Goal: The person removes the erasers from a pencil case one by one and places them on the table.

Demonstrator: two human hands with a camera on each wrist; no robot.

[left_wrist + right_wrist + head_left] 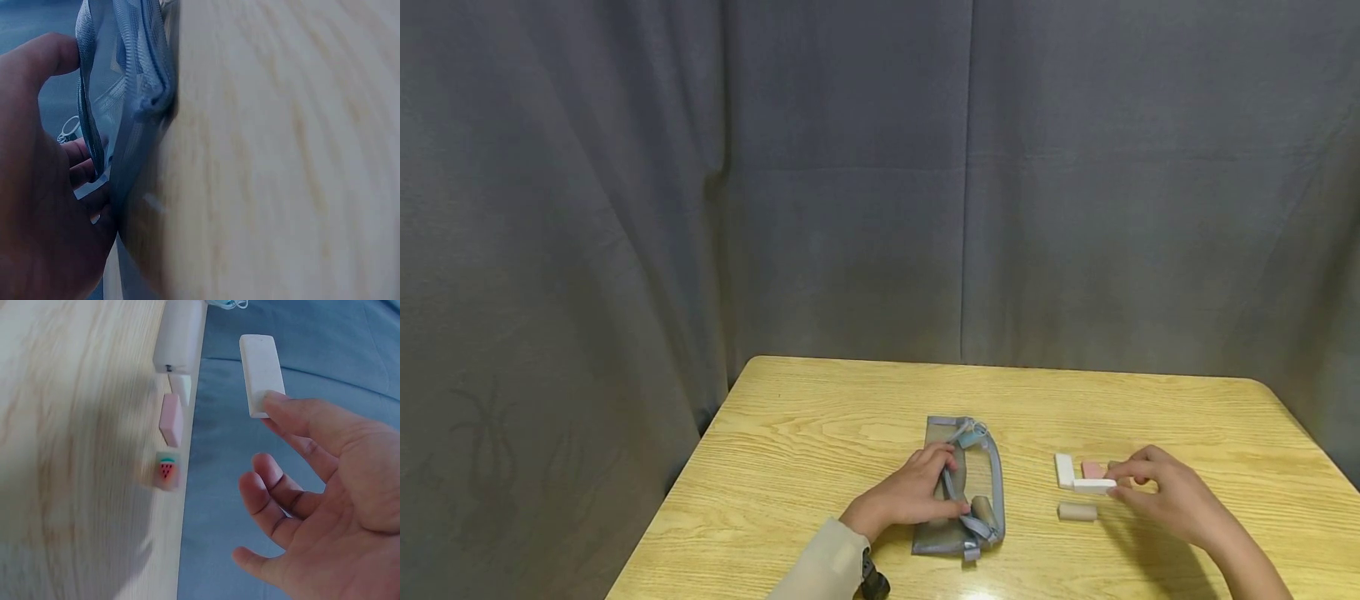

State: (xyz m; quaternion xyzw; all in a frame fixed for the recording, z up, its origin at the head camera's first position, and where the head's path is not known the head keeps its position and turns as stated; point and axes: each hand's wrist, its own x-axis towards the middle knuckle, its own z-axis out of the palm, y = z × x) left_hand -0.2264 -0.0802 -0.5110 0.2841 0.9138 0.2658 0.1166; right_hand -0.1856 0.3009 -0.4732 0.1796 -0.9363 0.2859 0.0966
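Head view: dark curtain [850, 192] is hung behind wood-grain table [820, 408]. Grey mesh pouch [953, 477] is laid flat on table, its edge gripped btwn thumb & fingers of L hand [910, 492]. By R hand [1165, 492], white block [1093, 486] is pinched at one end & held off table, right of pouch. 2nd white block [1063, 471], beige cyl. [1077, 512] & pink block [1093, 470] are placed nearby. Watermelon-print piece [167, 470] is seen just beside pink block (R wrist view).
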